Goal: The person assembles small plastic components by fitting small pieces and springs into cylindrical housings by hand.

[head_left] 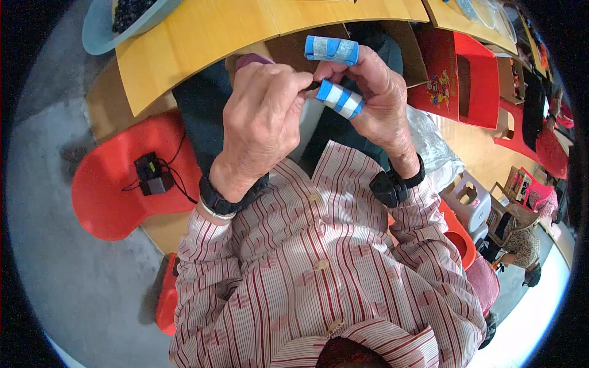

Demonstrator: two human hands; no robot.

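My left hand [261, 116] is closed in a pinch at its thumb and fingertips, on a small dark piece [313, 86] whose kind I cannot make out. Facing it, my right hand [383, 101] has its fingers curled around the same dark piece. Blue-and-white wraps cover two of its digits: one wrap [332, 50] on a finger and another wrap [340, 99] on the thumb. Both hands are above my lap, near the edge of a yellow table [202, 43]. My fingers hide most of the dark piece.
A pale blue basin [101, 27] of small dark items stands on the table. Left, a red seat [116, 184] carries a black device [153, 175] with cords. Right are a clear plastic bag [432, 144], a grey stool [469, 205], a red chair [478, 80] and another person [521, 245].
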